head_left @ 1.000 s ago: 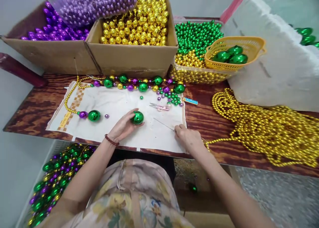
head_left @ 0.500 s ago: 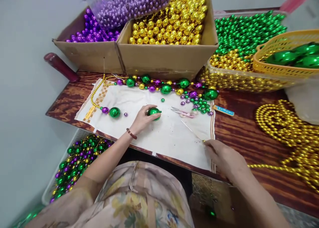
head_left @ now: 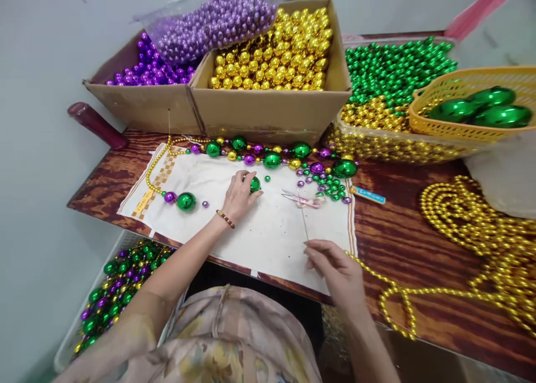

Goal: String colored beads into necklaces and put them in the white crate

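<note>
My left hand is closed over a large shiny green bead on the white towel, covering part of it. My right hand pinches the lower end of a long thin needle, which points up and away. From behind that hand, a gold bead strand runs off to the right. Scissors lie just beyond the needle, beside loose small green beads. Left of my left hand, another large green bead and a purple bead sit on a gold strand.
A mixed-colour bead string lies along the towel's far edge. Behind stand cardboard boxes of gold beads and purple beads. At right are a yellow basket and piled gold strands. A maroon cylinder leans far left.
My right hand has moved left with the needle, which has swung more upright. The gold strand has followed across the table. My left hand has turned further over the green bead.
</note>
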`<state>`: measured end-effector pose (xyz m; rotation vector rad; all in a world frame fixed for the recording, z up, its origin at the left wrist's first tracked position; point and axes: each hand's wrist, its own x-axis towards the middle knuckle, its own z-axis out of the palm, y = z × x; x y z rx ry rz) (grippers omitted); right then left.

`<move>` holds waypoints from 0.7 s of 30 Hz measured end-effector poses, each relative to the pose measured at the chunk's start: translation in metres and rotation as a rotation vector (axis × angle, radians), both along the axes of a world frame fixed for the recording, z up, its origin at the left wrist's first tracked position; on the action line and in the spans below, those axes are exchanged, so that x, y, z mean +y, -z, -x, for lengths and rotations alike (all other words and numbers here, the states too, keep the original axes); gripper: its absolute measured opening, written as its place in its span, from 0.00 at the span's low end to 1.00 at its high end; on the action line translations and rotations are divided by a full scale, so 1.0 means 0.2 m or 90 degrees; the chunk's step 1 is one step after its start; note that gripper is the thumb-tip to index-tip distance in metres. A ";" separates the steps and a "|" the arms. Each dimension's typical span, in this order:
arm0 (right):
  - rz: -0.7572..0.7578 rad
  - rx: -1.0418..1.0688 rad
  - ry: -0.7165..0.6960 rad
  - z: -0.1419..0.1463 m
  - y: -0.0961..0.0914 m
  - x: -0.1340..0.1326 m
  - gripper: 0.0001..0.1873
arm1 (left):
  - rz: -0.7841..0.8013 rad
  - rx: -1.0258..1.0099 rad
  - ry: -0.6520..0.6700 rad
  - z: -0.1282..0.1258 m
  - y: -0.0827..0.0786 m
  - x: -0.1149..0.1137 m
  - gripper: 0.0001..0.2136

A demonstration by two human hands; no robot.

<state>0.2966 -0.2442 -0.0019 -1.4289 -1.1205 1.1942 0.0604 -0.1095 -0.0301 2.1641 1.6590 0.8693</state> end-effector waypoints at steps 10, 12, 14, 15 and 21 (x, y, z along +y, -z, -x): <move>0.062 0.134 0.084 0.05 0.15 -0.08 0.13 | -0.047 0.065 0.011 -0.03 0.04 0.09 0.29; 0.067 0.117 0.099 0.02 0.18 -0.10 0.14 | -0.059 0.051 0.014 -0.02 0.05 0.09 0.32; 0.063 0.116 0.113 -0.01 0.19 -0.12 0.15 | -0.063 0.042 0.015 0.00 0.05 0.07 0.34; 0.059 0.119 0.119 -0.01 0.19 -0.13 0.15 | -0.062 0.041 0.016 0.01 0.05 0.07 0.35; -0.004 0.129 0.128 0.02 0.11 -0.12 0.11 | -0.072 0.036 0.000 0.00 0.03 0.06 0.35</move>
